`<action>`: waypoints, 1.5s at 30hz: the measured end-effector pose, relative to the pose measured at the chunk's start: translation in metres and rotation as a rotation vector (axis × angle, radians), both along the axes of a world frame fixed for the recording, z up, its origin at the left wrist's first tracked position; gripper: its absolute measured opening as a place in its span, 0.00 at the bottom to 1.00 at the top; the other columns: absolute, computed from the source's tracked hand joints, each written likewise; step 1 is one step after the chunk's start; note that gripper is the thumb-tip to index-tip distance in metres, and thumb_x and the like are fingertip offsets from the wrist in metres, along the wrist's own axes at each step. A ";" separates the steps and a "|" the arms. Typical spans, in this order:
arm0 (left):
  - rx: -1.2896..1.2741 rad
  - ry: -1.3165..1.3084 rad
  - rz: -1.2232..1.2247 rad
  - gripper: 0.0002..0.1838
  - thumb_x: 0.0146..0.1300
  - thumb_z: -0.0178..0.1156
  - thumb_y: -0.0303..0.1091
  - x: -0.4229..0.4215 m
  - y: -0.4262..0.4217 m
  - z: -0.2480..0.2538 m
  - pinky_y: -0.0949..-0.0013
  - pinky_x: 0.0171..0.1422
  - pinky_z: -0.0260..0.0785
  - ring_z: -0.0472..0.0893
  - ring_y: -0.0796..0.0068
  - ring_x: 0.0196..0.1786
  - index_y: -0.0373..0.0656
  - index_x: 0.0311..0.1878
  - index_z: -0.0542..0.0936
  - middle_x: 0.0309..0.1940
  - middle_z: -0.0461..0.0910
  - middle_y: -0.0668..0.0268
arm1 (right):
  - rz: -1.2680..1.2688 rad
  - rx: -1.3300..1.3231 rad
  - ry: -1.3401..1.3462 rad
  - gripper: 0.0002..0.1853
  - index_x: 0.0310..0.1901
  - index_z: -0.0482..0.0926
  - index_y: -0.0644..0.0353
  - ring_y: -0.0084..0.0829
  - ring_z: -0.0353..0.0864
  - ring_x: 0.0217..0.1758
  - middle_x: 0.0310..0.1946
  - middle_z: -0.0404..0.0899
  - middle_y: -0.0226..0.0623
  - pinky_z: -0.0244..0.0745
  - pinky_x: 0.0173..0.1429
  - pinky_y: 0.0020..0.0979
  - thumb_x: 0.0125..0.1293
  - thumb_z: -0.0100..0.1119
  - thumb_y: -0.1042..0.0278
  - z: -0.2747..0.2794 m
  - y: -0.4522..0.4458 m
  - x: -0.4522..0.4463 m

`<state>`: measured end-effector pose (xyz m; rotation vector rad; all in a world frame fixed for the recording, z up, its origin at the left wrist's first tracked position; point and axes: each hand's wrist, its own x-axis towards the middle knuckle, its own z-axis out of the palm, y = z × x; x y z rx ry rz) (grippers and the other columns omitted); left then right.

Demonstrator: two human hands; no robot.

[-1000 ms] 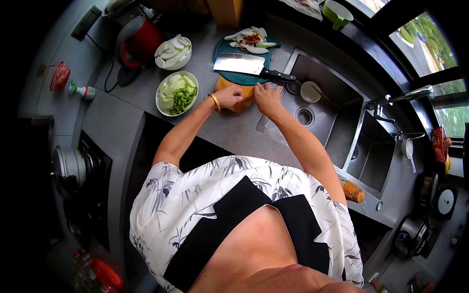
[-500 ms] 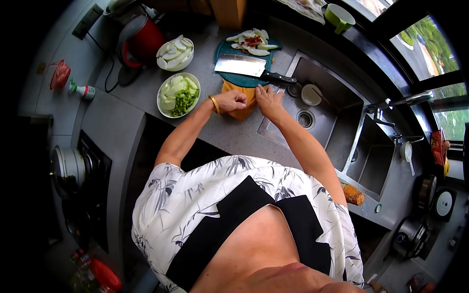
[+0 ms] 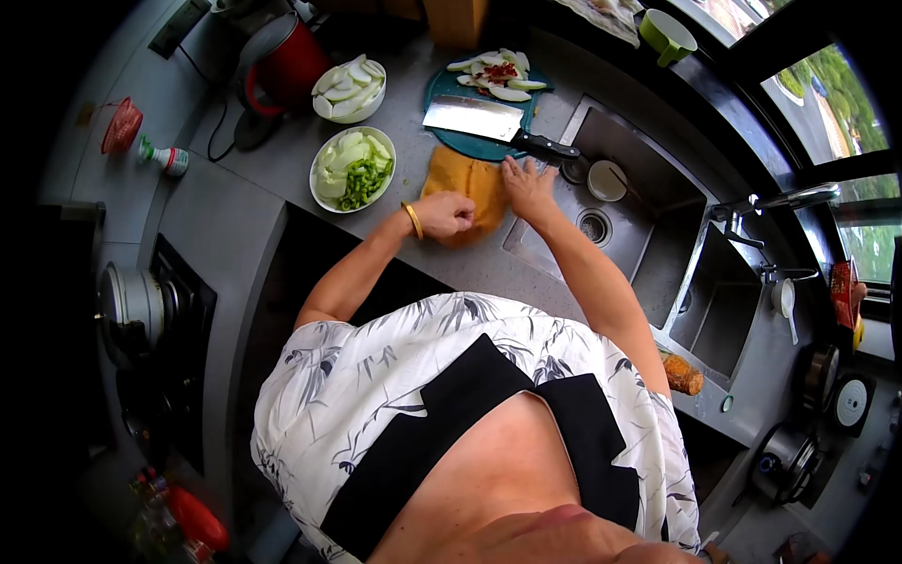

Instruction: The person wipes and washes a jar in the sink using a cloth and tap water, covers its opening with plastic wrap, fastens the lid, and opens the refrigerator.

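Observation:
An orange-brown cloth (image 3: 470, 183) lies on the counter at the near edge of a round green cutting board (image 3: 484, 148). My left hand (image 3: 444, 214), with a gold bracelet at the wrist, is curled closed on the near left part of the cloth. Against the cloth's right edge rests my right hand (image 3: 531, 188), its fingers spread. On the board a cleaver (image 3: 474, 118) lies flat, its black handle reaching over the sink rim. Behind the blade are white slices with chopped red bits (image 3: 496, 73).
Left of the board stand a bowl of white slices (image 3: 349, 89) and a bowl of pale and green pieces (image 3: 353, 171). A red kettle (image 3: 287, 66) is behind them. To the right is a double sink (image 3: 644, 240) with a small bowl (image 3: 607, 180) inside.
The cloth shows more of its surface and is spread flatter. My left hand has drawn toward me, down the cloth, away from the board. The whole view has shifted slightly.

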<state>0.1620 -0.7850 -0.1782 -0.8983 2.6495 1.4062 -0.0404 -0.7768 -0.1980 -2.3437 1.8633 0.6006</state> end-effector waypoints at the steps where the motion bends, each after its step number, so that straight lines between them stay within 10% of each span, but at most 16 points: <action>1: -0.085 -0.063 0.033 0.07 0.54 0.56 0.34 0.001 0.012 0.005 0.62 0.37 0.69 0.79 0.58 0.33 0.40 0.31 0.77 0.27 0.79 0.56 | -0.007 0.002 0.010 0.30 0.69 0.55 0.51 0.35 0.57 0.71 0.73 0.50 0.21 0.58 0.56 0.67 0.65 0.46 0.68 -0.004 0.000 -0.001; 7: -0.155 -0.324 0.294 0.15 0.55 0.58 0.47 0.011 0.056 0.001 0.52 0.50 0.64 0.78 0.57 0.42 0.44 0.35 0.80 0.35 0.81 0.57 | 0.002 -0.018 -0.025 0.30 0.69 0.55 0.52 0.35 0.56 0.72 0.73 0.50 0.23 0.58 0.57 0.66 0.64 0.46 0.69 -0.006 0.000 -0.003; 13: -0.739 -0.263 0.600 0.43 0.55 0.56 0.61 -0.001 0.052 -0.039 0.41 0.71 0.34 0.45 0.43 0.73 0.52 0.71 0.58 0.72 0.47 0.51 | -0.070 -0.151 -0.441 0.32 0.65 0.60 0.57 0.39 0.63 0.67 0.65 0.64 0.37 0.63 0.58 0.53 0.56 0.49 0.74 0.032 0.052 -0.016; 16: -0.689 -0.417 0.369 0.48 0.54 0.54 0.65 -0.030 0.073 -0.023 0.45 0.74 0.31 0.39 0.42 0.74 0.55 0.73 0.50 0.73 0.40 0.49 | -0.080 -0.286 -0.747 0.29 0.60 0.65 0.60 0.43 0.68 0.62 0.57 0.72 0.46 0.65 0.57 0.46 0.52 0.47 0.79 0.046 0.110 -0.029; 21: -0.822 0.150 0.549 0.15 0.60 0.54 0.27 -0.032 0.063 -0.076 0.53 0.65 0.59 0.69 0.50 0.63 0.45 0.51 0.79 0.53 0.77 0.53 | -0.114 -0.335 -0.966 0.25 0.55 0.70 0.65 0.49 0.72 0.52 0.47 0.75 0.52 0.68 0.53 0.40 0.51 0.48 0.84 0.042 0.205 -0.068; 25: -0.953 0.239 0.645 0.17 0.59 0.48 0.22 -0.008 0.042 -0.054 0.56 0.62 0.62 0.74 0.51 0.58 0.38 0.50 0.78 0.52 0.77 0.52 | -0.286 -0.357 -0.981 0.17 0.45 0.77 0.64 0.48 0.78 0.44 0.40 0.79 0.49 0.74 0.48 0.38 0.52 0.51 0.83 0.027 0.274 -0.100; 30: -1.032 0.166 0.685 0.17 0.58 0.49 0.21 0.010 0.023 -0.052 0.56 0.63 0.63 0.74 0.51 0.56 0.38 0.50 0.78 0.49 0.78 0.52 | -0.721 -0.478 -1.113 0.12 0.39 0.79 0.64 0.33 0.82 0.30 0.29 0.81 0.41 0.75 0.37 0.27 0.53 0.51 0.85 0.008 0.360 -0.111; 36: -0.499 0.398 1.000 0.14 0.64 0.53 0.31 -0.012 0.037 -0.075 0.62 0.52 0.69 0.79 0.58 0.48 0.36 0.51 0.76 0.44 0.80 0.53 | -1.372 -0.837 -1.179 0.10 0.37 0.79 0.66 0.22 0.79 0.28 0.28 0.81 0.34 0.73 0.34 0.22 0.58 0.48 0.84 -0.011 0.434 -0.138; 45: -0.092 0.838 0.914 0.15 0.69 0.51 0.36 -0.126 0.062 -0.030 0.71 0.52 0.69 0.76 0.73 0.46 0.35 0.50 0.75 0.43 0.77 0.63 | -1.272 -0.986 -1.064 0.38 0.64 0.59 0.63 0.34 0.67 0.60 0.59 0.66 0.43 0.67 0.56 0.30 0.50 0.64 0.76 -0.010 0.440 -0.184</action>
